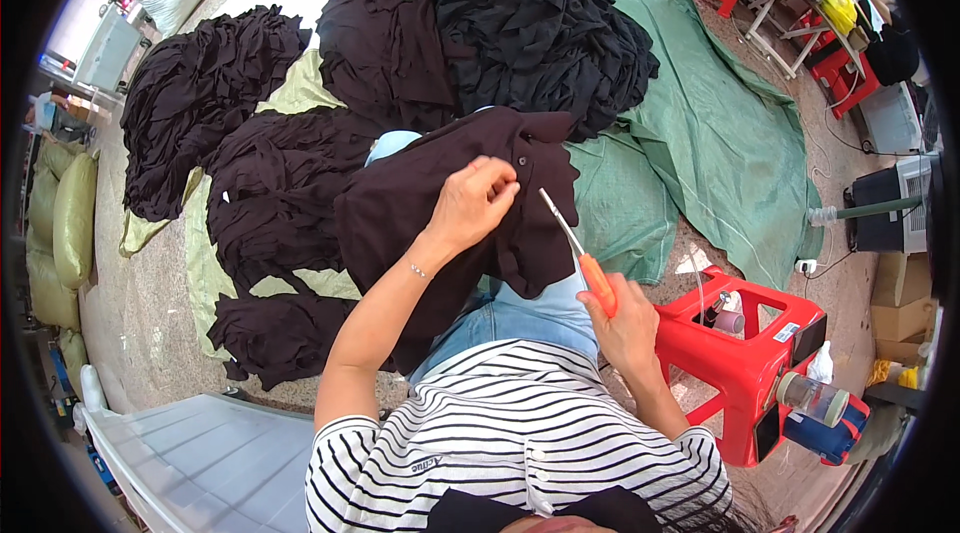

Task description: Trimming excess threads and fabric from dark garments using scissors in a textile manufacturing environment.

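Orange-handled tool [596, 283], gripped by the right hand [626, 325]; left hand [468, 201] curled over dark garment [395, 223], its hold unclear!

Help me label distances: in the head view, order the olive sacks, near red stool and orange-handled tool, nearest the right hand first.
1. Orange-handled tool, in the right hand
2. Red stool, to its right
3. Olive sacks, far left
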Demonstrator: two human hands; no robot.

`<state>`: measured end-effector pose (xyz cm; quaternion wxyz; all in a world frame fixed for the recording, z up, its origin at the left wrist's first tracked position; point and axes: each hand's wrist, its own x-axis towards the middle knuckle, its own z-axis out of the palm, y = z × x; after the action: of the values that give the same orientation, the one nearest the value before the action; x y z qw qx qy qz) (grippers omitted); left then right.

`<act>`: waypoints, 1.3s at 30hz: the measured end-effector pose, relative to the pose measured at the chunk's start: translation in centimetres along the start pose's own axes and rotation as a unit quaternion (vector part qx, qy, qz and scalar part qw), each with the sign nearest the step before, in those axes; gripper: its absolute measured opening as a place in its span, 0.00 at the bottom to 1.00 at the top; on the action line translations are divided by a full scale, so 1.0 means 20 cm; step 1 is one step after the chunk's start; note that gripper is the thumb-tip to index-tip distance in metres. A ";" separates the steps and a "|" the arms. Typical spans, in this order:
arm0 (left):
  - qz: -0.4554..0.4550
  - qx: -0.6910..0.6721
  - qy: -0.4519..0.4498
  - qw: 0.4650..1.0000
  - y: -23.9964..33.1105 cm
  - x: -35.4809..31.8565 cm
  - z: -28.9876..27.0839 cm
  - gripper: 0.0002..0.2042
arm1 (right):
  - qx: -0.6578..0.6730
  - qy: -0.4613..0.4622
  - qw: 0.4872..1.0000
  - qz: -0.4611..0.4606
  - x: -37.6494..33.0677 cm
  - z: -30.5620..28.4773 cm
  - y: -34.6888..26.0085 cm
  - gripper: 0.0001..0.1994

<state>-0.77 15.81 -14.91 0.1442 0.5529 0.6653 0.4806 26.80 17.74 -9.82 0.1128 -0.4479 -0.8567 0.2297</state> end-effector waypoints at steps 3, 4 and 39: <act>0.031 0.050 -0.013 0.998 0.02 0.12 0.00 0.10 | 0.002 0.044 0.999 -0.008 0.05 -0.01 0.02 0.21; 0.037 0.096 -0.057 0.993 0.02 0.15 -0.01 0.11 | -0.002 0.044 0.999 -0.018 0.06 -0.02 0.03 0.22; 0.176 0.181 -0.267 0.930 0.17 -0.09 -0.14 0.14 | 0.053 0.033 0.998 0.021 0.11 -0.04 0.08 0.21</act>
<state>-0.13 12.61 -11.38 0.1265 0.7857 0.5701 0.2042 27.10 20.53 -9.92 0.1595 -0.4665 -0.8294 0.2626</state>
